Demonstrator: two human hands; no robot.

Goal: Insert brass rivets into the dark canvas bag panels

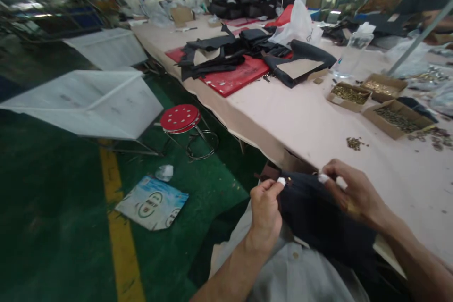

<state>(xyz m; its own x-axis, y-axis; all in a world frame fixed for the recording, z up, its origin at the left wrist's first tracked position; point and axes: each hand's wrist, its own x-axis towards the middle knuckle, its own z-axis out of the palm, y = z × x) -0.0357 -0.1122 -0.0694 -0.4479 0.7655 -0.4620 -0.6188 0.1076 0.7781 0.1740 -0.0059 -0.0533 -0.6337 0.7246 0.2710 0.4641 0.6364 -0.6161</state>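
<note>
A piece of dark cloth (318, 212) lies across my lap, against the table's edge. My left hand (265, 205) is closed on its upper left corner, thumb pressed against the fingers. Small gold-coloured bits show on the cloth beside that thumb. At the cloth's upper right edge my right hand (352, 191) is closed in a pinch, and whatever sits between its fingertips is too small to make out. White wrapping covers fingertips on both hands. Beyond the right hand, a small pile of brassy metal pieces (356, 143) rests on the table.
The pale table (262, 118) holds cardboard boxes of metal pieces (396, 118), a clear bottle (354, 52), and dark cut cloth (212, 52) on a red board (233, 78). On the green floor to the left are a red stool (180, 118), white bins (85, 104) and a printed bag (152, 203).
</note>
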